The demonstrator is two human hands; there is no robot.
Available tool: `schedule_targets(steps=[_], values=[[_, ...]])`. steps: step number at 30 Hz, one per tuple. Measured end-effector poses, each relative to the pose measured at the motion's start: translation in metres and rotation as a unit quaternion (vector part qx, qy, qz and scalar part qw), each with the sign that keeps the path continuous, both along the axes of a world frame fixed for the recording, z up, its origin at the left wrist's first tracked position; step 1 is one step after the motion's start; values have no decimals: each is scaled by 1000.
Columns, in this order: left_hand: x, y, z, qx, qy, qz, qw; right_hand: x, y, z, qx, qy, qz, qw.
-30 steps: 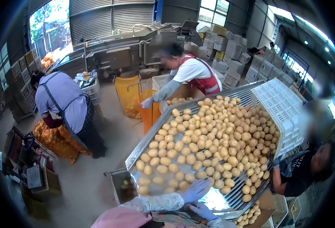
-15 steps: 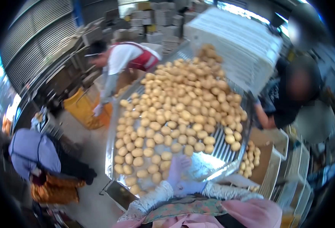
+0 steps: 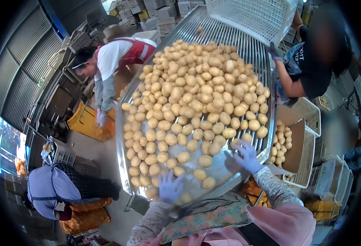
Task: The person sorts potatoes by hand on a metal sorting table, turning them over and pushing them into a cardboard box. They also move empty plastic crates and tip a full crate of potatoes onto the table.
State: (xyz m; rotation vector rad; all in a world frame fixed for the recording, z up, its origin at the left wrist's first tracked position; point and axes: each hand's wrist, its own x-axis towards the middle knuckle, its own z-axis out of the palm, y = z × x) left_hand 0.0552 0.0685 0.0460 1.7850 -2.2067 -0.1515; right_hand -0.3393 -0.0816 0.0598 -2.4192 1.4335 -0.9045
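A large heap of pale potatoes (image 3: pixel 196 86) covers a metal sorting table (image 3: pixel 219 172) in front of me, with single potatoes scattered along its near side. My left hand (image 3: pixel 171 187), in a lilac glove, is low over the near edge, fingers spread beside several loose potatoes. Farther right, my right hand (image 3: pixel 248 157), gloved alike, reaches forward with fingers apart; its fingertips are close to the potatoes by the slatted strip, and whether they touch cannot be made out. Neither hand holds a potato.
A co-worker (image 3: pixel 301 74) at the right tilts a white crate (image 3: pixel 254 18) at the table's far end. Another person (image 3: pixel 123 57) leans over a yellow crate (image 3: pixel 84 121) at the left. Someone (image 3: pixel 57 186) bends over filled sacks (image 3: pixel 86 219). A box of potatoes (image 3: pixel 282 141) stands right.
The white crate has been lifted back from the heap, and potatoes have spread over the table. My hands, close together before, are now apart, the right one farther right and forward.
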Motion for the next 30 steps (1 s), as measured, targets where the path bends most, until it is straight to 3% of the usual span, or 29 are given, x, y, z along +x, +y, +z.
schedule_targets(steps=[2, 4, 6, 10, 12, 13, 14, 16, 17, 19, 20, 22, 24, 26, 28, 30], values=[[-1, -8, 3, -14, -1, -16, 1000, -1, -19, -1, -30, 106, -73, 991], [-9, -24, 1, 3, -16, -17, 1000, 9, -36, -4, 17, 122, -76, 989], [-18, -48, 3, -15, 10, 48, 999, 32, -45, -3, 34, 200, -106, 973], [-15, -113, -14, -18, -16, 89, 996, 59, -48, -5, 49, 197, -153, 967], [-28, -138, -32, -14, -22, 133, 991, 61, -45, -11, 103, 47, -61, 992], [-47, -145, -36, -8, 27, 156, 987, 65, -38, -25, 62, 17, -43, 997], [-64, -144, -24, -5, 33, 151, 988, 69, -26, -12, 63, 23, -49, 997], [-88, -134, 0, 83, -6, 95, 992, 73, -5, 14, 39, 84, 79, 993], [-90, -120, -9, 33, -21, 21, 999, 69, -4, 15, 42, 87, 80, 992], [-87, -71, -4, 41, 61, -18, 997, 61, -14, 16, 231, -49, 169, 957], [-78, -48, 5, 39, 30, -51, 997, 56, -36, 26, 443, -22, 97, 891], [-54, -6, 8, 43, -7, -86, 995, 73, -75, 44, 314, 25, 81, 946], [-39, 29, 3, 72, -40, -106, 991, 100, -120, 23, 8, -21, 124, 992], [-28, 43, 11, 75, -22, -73, 994, 132, -144, -12, -8, 138, 59, 989], [-19, 29, 12, 70, 0, -60, 996, 169, -137, -5, 80, 185, -13, 979], [-8, 23, 14, 76, 44, 62, 994, 181, -134, 1, 197, 184, 5, 963]])
